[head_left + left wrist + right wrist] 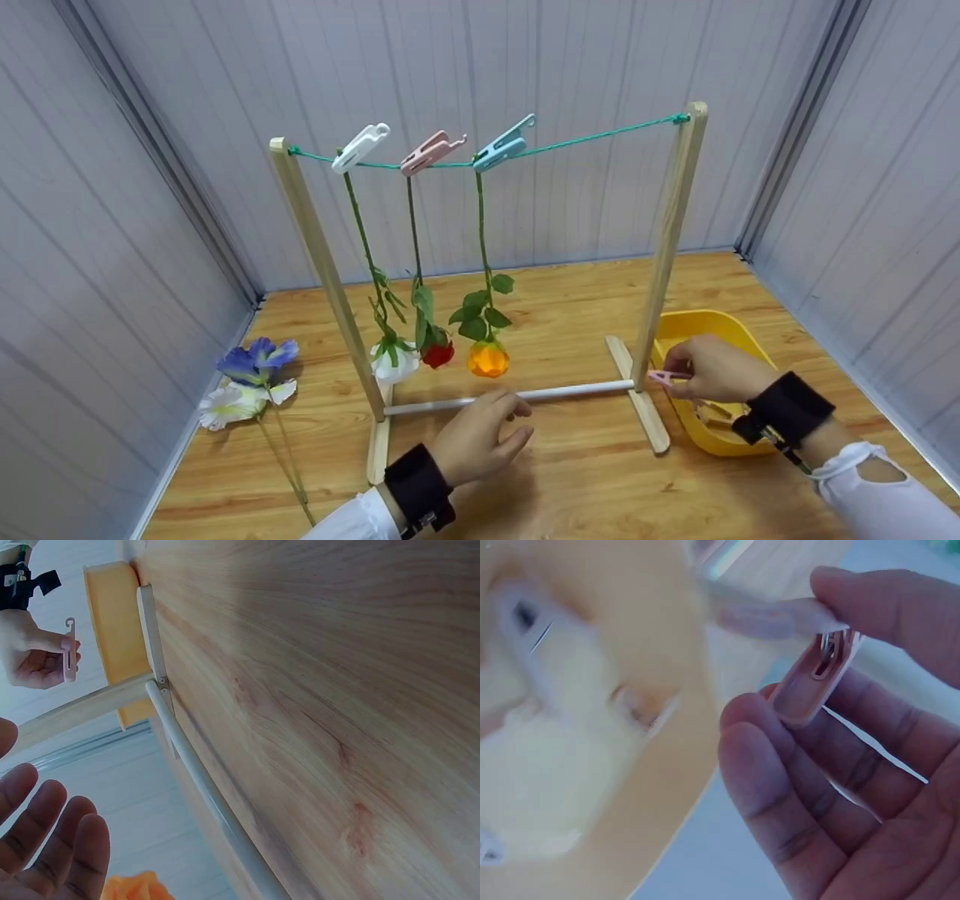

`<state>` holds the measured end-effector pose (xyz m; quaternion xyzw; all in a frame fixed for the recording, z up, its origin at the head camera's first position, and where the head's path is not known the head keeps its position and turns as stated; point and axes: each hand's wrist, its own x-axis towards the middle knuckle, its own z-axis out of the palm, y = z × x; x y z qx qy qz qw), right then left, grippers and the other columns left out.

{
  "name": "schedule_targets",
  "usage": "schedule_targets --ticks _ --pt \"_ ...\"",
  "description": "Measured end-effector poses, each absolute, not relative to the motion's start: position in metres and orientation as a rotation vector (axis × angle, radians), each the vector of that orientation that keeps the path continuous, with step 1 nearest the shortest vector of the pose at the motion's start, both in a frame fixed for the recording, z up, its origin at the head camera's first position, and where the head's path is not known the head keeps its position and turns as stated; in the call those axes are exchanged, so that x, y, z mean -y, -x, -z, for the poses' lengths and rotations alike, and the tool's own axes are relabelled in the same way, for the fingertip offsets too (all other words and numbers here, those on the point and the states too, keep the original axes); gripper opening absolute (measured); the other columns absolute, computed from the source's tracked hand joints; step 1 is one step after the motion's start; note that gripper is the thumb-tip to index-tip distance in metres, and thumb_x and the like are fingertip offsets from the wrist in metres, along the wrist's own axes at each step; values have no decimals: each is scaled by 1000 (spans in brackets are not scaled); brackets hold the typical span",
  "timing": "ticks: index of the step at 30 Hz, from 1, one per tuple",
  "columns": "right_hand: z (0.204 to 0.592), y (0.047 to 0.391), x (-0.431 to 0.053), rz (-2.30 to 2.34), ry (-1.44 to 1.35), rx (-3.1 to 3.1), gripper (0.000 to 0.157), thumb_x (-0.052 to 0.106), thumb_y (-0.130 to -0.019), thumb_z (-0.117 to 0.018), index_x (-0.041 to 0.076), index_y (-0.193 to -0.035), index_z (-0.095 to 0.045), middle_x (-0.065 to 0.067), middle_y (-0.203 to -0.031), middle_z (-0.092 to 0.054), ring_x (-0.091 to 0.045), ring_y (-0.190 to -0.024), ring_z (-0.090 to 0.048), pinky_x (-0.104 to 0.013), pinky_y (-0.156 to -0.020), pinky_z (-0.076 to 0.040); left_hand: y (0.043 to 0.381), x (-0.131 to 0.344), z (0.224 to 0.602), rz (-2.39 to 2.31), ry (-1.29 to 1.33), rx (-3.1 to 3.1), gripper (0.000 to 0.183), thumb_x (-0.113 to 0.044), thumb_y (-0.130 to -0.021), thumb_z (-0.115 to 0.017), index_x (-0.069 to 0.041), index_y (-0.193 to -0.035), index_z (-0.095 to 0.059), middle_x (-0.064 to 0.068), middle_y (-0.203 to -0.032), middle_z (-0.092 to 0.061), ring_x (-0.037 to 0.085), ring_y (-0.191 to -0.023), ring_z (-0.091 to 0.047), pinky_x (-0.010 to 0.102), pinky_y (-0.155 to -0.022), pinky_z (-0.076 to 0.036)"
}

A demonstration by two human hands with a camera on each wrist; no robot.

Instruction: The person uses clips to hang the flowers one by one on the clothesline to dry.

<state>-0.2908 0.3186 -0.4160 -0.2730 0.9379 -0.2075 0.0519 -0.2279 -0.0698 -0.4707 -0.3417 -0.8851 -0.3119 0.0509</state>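
My right hand (724, 369) pinches a pink clothespin (667, 377) between thumb and fingers, over the yellow basin (709, 319). The right wrist view shows the clothespin (810, 682) and its metal spring up close. In front of the rack's white bar (577, 391), my left hand (480, 439) hovers with relaxed fingers and holds nothing. From the green cord (600, 136) three flowers hang head down: a white one (395, 361) under a white clothespin (361, 148), a red rose (437, 351) under a pink clothespin (429, 153), and an orange one (488, 360) under a blue clothespin (502, 148).
A purple flower (255, 361) and a white-yellow flower (229, 405) lie on the table at the left. Loose clothespins (716, 414) sit in the basin. The rack's wooden posts (667, 232) stand between the basin and the hanging flowers. Pale panels (570, 67) enclose the table.
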Motion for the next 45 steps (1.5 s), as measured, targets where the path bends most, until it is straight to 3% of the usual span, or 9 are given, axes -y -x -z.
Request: schedule_targets --ticks 6,14,22,27,34,38,45 --pt "419 273 -282 627 1092 -2896 10 11 -88 -88 10 -95 -80 2 -83 -74 -1 -71 -53 -24 -63 -49 230 62 467 999 1048 2687 11 -18 -107 -69 -9 -113 -71 6 -109 -75 19 -95 -71 26 -86 -59" --pt "425 256 -237 608 1359 -2894 14 11 -90 -87 8 -103 -81 -2 -93 -76 -11 -79 -68 -28 -69 -59 230 51 466 965 1102 2628 18 -21 -106 -73 -8 -118 -77 4 -100 -80 14 -88 -75 17 -77 -57" --pt "432 251 -206 808 1552 -2853 16 9 -91 -87 8 -105 -80 -4 -92 -76 -8 -79 -66 -27 -68 -60 228 44 461 992 1048 2603 19 -22 -103 -78 -10 -119 -81 5 -104 -82 15 -91 -76 19 -77 -59" --pt "436 249 -197 903 1620 -2848 19 10 -92 -87 6 -108 -78 -6 -97 -79 -13 -82 -72 -31 -72 -63 227 44 462 1001 1048 2518 17 -18 -103 -78 -10 -118 -82 1 -99 -82 10 -85 -74 28 -75 -63" --pt "438 250 -197 873 1680 -2893 37 12 -90 -90 2 -120 -73 -11 -108 -78 -21 -91 -77 -35 -79 -66 227 49 466 954 1076 2373 12 -17 -104 -76 -6 -104 -82 4 -89 -79 7 -77 -68 21 -71 -59" --pt "438 251 -199 847 1680 -2899 31 13 -93 -88 3 -118 -74 -11 -104 -77 -22 -88 -76 -36 -77 -65 227 51 466 941 1080 2329 14 -17 -104 -76 -5 -107 -82 5 -91 -79 9 -77 -70 26 -71 -62" --pt "438 252 -199 785 1687 -2925 30 16 -98 -83 0 -121 -72 -12 -106 -77 -23 -88 -76 -36 -76 -65 227 53 464 959 1054 2309 17 -17 -103 -78 -3 -112 -82 6 -97 -82 9 -79 -72 20 -74 -60"
